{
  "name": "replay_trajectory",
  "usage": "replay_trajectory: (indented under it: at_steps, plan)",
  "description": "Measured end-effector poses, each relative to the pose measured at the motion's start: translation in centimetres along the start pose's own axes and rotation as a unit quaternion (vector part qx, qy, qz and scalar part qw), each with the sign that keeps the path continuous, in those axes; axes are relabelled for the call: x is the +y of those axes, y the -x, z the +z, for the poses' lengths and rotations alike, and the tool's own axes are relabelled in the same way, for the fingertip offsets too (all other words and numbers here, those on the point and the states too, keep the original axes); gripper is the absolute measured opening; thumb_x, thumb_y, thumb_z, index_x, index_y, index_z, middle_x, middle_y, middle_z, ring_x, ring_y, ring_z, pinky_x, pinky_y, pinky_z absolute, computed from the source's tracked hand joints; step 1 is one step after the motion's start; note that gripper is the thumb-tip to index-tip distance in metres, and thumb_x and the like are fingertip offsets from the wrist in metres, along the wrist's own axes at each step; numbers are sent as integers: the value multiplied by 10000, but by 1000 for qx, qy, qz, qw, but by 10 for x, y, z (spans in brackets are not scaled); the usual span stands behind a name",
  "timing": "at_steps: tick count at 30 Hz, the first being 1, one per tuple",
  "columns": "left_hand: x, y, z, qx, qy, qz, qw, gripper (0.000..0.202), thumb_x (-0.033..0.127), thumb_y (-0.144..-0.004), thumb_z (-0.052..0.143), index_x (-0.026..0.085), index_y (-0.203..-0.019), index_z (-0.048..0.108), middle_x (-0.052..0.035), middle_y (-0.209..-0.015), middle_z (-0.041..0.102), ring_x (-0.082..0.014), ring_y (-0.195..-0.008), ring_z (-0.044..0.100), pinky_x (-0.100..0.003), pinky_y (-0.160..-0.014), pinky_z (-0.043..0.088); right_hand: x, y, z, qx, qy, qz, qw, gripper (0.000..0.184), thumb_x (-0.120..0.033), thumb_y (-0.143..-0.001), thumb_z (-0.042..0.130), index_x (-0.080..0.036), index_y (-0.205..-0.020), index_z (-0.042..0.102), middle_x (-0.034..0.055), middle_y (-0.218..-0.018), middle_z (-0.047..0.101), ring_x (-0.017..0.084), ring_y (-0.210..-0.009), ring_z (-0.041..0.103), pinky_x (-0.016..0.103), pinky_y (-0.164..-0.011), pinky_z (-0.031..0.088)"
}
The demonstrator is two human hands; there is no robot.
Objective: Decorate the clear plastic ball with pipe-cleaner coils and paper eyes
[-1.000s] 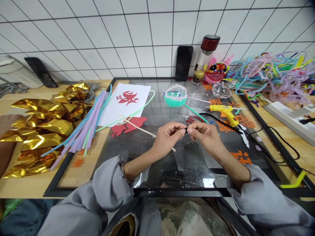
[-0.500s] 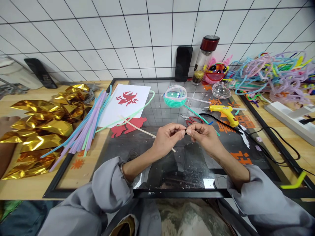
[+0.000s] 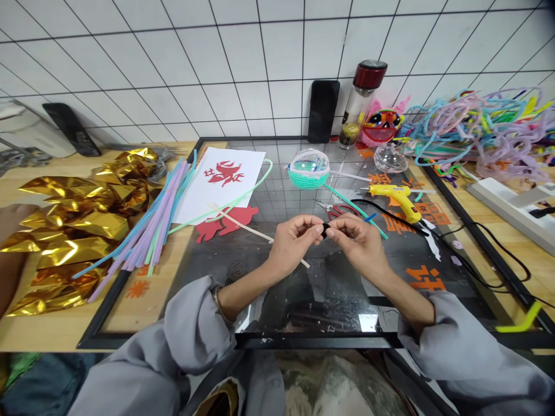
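A small black piece (image 3: 325, 230) is pinched between my two hands over the dark glass tabletop; its kind is too small to make out. My left hand (image 3: 293, 245) grips its left side with thumb and forefinger. On the other side, my right hand (image 3: 361, 240) pinches it the same way. Just beyond my fingers lie red-handled scissors (image 3: 340, 210), partly hidden by my right hand. Behind them sits a clear plastic ball (image 3: 309, 169) whose lower half is wrapped in green pipe cleaner. A thin wooden stick (image 3: 247, 227) runs beneath my left hand.
A yellow glue gun (image 3: 399, 199) with a black cord lies at right, near a power strip (image 3: 511, 208). Purple and blue pipe cleaners (image 3: 145, 222), white paper (image 3: 199, 185) and gold foil (image 3: 82, 225) lie left. Another person's arm (image 3: 13, 242) shows at the left edge. A glass bottle (image 3: 353, 115) stands behind.
My hands have drawn slightly apart and turned, so more of the black piece shows between my fingertips. The things on the table have stayed in place.
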State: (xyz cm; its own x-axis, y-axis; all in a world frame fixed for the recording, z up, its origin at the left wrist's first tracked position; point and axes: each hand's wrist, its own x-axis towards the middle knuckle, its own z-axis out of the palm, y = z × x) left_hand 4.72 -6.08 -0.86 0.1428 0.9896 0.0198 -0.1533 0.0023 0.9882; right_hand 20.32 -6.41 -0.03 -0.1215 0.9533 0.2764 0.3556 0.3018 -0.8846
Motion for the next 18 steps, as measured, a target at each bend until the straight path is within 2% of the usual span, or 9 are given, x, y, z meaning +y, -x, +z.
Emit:
replay_trajectory:
  at_steps: [7, 12, 15, 18]
  plan:
    - [1, 2, -4, -33, -140, 74, 987, 222, 355, -848, 575, 154, -779, 639, -15, -693, 584, -117, -650, 544, -235, -641, 436, 0, 0, -2, -28, 33, -32, 999, 160, -246, -834, 578, -173, -705, 637, -3, -658, 531, 120, -625, 480, 264, -587, 357]
    - [2, 2, -5, -57, -201, 122, 970, 267, 343, -876, 529, 146, -719, 617, -9, -672, 552, -114, -646, 512, -235, -631, 394, 4, 1, -2, -41, 62, -63, 995, 161, -228, -838, 572, -167, -700, 631, 4, -669, 547, 125, -632, 498, 264, -590, 362]
    - [-1, 1, -4, -57, -165, 86, 981, 247, 348, -856, 559, 139, -742, 625, -6, -661, 562, -108, -634, 524, -229, -619, 411, 5, 0, -3, -50, 73, -62, 994, 154, -223, -839, 564, -167, -707, 621, 6, -675, 544, 128, -631, 494, 266, -588, 358]
    - [-4, -1, -3, -37, -60, 27, 997, 248, 371, -800, 632, 133, -869, 634, -8, -693, 605, -105, -616, 565, -229, -600, 461, 5, -2, -6, -54, 81, -53, 994, 140, -226, -838, 564, -170, -716, 608, 3, -675, 535, 130, -634, 488, 268, -598, 357]
